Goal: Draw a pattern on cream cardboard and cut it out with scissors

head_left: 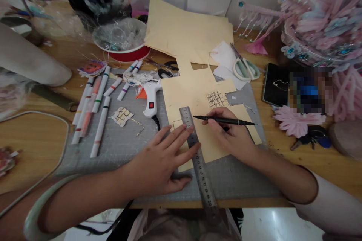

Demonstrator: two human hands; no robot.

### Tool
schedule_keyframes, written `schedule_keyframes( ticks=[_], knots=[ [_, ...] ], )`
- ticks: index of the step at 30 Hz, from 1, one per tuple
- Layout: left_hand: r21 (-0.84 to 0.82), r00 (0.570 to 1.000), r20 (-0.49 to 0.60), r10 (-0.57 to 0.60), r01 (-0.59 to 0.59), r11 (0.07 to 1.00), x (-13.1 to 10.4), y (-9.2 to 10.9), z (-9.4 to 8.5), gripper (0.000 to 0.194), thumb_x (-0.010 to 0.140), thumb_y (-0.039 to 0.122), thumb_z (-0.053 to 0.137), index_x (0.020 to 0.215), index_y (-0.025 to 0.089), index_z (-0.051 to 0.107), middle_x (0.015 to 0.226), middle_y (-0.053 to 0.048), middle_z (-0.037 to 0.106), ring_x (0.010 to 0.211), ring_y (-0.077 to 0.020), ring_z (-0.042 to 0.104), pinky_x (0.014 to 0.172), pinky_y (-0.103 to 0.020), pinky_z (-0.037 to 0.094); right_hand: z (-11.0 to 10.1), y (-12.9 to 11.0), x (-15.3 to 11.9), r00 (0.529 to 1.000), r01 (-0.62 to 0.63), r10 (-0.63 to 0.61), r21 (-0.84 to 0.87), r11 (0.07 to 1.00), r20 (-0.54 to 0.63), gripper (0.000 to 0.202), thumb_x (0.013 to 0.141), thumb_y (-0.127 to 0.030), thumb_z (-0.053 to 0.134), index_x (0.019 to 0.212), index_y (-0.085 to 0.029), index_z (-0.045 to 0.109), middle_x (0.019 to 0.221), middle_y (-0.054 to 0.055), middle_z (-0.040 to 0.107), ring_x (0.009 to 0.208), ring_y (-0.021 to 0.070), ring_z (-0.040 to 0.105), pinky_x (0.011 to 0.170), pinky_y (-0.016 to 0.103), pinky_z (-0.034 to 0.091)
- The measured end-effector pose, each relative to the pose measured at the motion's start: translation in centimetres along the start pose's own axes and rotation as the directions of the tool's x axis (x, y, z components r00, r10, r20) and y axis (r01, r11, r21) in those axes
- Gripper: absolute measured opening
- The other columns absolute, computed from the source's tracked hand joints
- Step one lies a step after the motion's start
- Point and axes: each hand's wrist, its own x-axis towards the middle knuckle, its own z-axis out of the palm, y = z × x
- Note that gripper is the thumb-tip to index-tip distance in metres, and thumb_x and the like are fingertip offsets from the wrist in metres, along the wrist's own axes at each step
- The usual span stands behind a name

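My left hand (169,154) lies with fingers spread over a metal ruler (204,177), pressing it on a cut sheet of tan card (185,90). The ruler's lower end sticks out past the table's front edge. In my right hand (229,130) is a slim black pen (234,121), held almost level above the card, its tip pointing left near the ruler. A drawn scale-like pattern (216,99) sits just above that hand. Left of the ruler's upper end, thin drawn lines show on the card, partly hidden by my left fingers.
A white glue gun (152,98) and several capped markers (100,128) lie left on the grey cutting mat (121,158). Scissors (244,66), a phone (274,83) and keys (309,137) are right. Behind are stacked card sheets (192,32) and a red-white bowl (127,53).
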Motion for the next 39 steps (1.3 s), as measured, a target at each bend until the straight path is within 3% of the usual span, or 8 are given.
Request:
schedule_keyframes(
  ticks=[32, 39],
  knots=[
    [-0.001, 1.0, -0.002, -0.003, 0.003, 1.0, -0.1, 0.0, 0.2, 0.065, 0.081, 0.058, 0.046, 0.136, 0.024, 0.037, 0.147, -0.015, 0.025, 0.134, -0.0313, 0.025, 0.106, -0.048, 0.018, -0.1, 0.3, -0.1, 0.997, 0.068, -0.063, -0.155, 0.986, 0.039, 0.015, 0.088, -0.031, 0.047, 0.098, -0.021, 0.05, 0.09, 0.004, 0.062, 0.081, 0.0148, 0.061, 0.064, 0.024, 0.046],
    [-0.006, 1.0, -0.005, -0.006, 0.006, 1.0, 0.0, 0.0, 0.1, 0.065, 0.08, 0.057, 0.049, 0.135, 0.024, 0.038, 0.147, -0.014, 0.026, 0.133, -0.0317, 0.026, 0.106, -0.049, 0.019, -0.4, -0.8, -0.6, 0.989, 0.132, -0.106, -0.29, 0.948, 0.105, 0.013, 0.086, -0.027, 0.047, 0.096, -0.019, 0.05, 0.075, 0.0, 0.062, 0.061, 0.0104, 0.058, 0.056, 0.021, 0.043]
  ],
)
